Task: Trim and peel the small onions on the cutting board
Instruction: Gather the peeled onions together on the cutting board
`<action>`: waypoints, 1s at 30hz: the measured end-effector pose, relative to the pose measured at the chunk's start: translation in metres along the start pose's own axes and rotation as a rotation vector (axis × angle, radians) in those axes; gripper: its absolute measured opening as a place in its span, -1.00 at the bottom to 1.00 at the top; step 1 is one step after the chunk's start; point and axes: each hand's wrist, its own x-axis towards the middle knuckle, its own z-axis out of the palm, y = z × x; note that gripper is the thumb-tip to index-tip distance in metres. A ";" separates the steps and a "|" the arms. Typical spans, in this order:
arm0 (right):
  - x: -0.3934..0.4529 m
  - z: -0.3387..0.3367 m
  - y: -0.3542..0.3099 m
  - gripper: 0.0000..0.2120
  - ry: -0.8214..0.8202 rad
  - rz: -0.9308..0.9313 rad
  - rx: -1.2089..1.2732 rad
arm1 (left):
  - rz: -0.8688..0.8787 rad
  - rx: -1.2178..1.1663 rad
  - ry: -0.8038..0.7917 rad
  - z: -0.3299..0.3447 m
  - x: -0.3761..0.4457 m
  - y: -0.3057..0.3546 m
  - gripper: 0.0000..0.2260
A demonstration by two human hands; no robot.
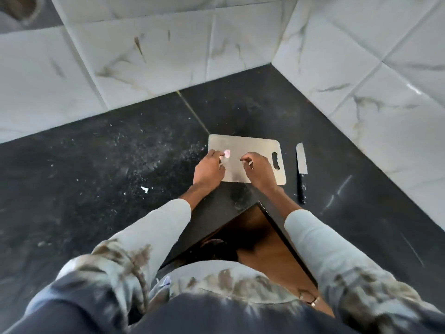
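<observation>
**Hands over the cutting board, one small onion between fingertips**

Both hands hover above the cutting board. Left hand, at the board's left edge, has fingertips curled at a pinkish small onion lying on the board. Right hand, mid-board, pinches something pale, too small to identify. Right of the board lies a knife.

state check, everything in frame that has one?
cutting board: flat on counter, handle hole to the right
small onion: on board, at left fingertips
knife: lying on counter right of board, unheld
left hand: fingers curled by onion
right hand: curled, pinching a small pale bit
</observation>
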 end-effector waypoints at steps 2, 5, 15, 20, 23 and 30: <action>0.012 0.010 -0.002 -0.85 -0.016 -0.007 -0.017 | -0.048 0.043 0.002 -0.003 0.014 -0.011 -0.63; 0.025 0.024 -0.002 -0.81 -0.064 -0.020 -0.046 | -0.094 0.080 -0.018 -0.002 0.030 -0.021 -0.55; 0.069 0.051 0.003 -0.60 -0.206 -0.072 -0.071 | -0.153 0.135 -0.127 0.012 0.060 -0.028 -0.47; 0.078 0.049 0.014 -0.83 -0.197 -0.105 -0.037 | -0.131 0.142 -0.104 0.020 0.071 -0.027 -0.69; 0.085 0.036 0.030 -0.86 -0.173 -0.073 -0.024 | -0.060 0.159 -0.131 0.025 0.081 -0.016 -0.69; 0.084 0.014 0.072 -0.84 -0.122 -0.006 -0.038 | 0.057 0.121 -0.149 0.054 0.100 0.013 -0.66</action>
